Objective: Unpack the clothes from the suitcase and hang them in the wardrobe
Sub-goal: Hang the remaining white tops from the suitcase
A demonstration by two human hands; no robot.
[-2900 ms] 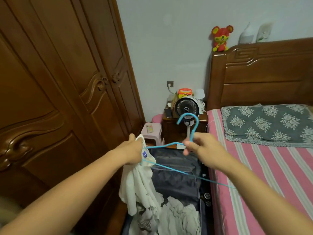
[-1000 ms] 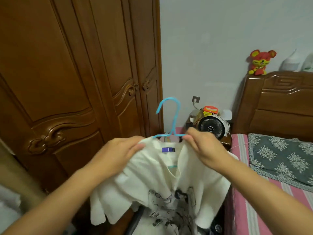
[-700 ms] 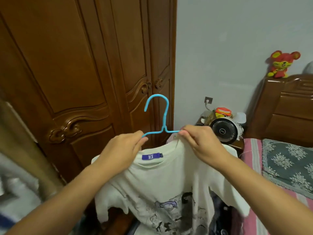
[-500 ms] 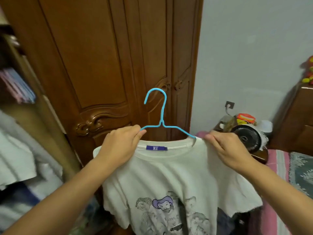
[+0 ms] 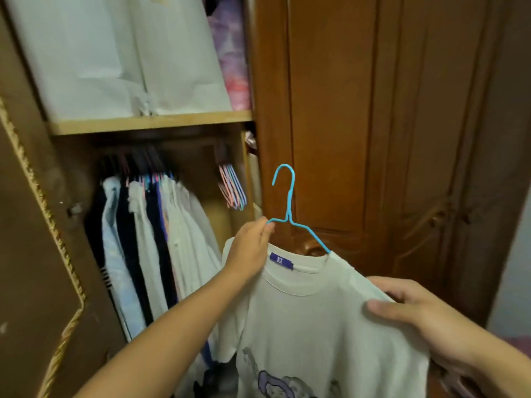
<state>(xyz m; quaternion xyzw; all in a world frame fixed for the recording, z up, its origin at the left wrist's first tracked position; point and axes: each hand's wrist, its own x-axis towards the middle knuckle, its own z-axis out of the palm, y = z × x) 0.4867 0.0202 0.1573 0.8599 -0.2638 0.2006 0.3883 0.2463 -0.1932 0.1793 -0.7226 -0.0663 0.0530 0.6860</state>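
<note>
Before the wardrobe (image 5: 330, 110), both hands hold hangered T-shirt (image 5: 316, 326)

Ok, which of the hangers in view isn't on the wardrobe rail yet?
The blue hanger carrying the white T-shirt, held up by the left hand before the closed door. The loaded hangers and the empty bunch hang inside.

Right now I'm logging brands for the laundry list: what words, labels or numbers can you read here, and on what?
Purple neck label inside the collar of the white T-shirt: small white marks, too blurred to read.
Printed graphic on the shirt front: figures only, no legible words.
Nothing else in view carries text.
</note>
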